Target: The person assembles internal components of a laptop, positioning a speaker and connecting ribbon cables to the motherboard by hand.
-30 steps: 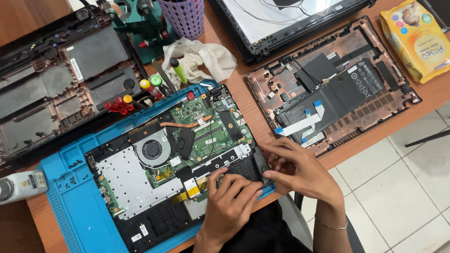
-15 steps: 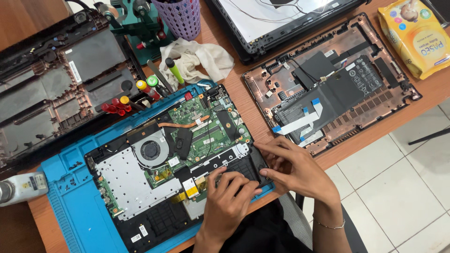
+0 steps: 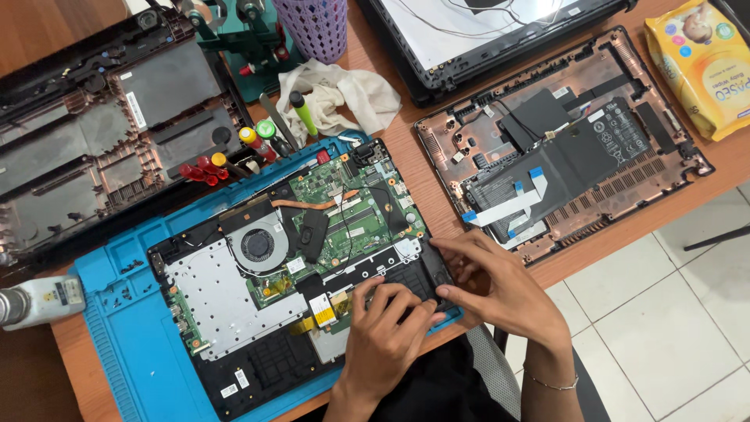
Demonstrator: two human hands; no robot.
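An opened laptop base [image 3: 234, 312] with a green circuit board [image 3: 344, 215] and a round black fan [image 3: 256, 244] lies on a blue work mat [image 3: 125, 328]. My left hand [image 3: 387, 336] presses its fingertips on the black part at the base's near right corner. My right hand [image 3: 496, 285] rests beside it, fingers on the same corner's right edge. Neither hand lifts anything; whether they grip a part is unclear.
A second opened laptop shell [image 3: 562, 141] with white ribbon cables lies to the right. A dark laptop cover [image 3: 101, 133] sits at left, screwdrivers [image 3: 234, 152] and a white cloth [image 3: 344, 94] behind the mat, a purple basket [image 3: 312, 23], a yellow packet [image 3: 703, 66] at far right.
Both hands stay on the laptop's near right corner; the right hand's fingers have shifted slightly along the edge.
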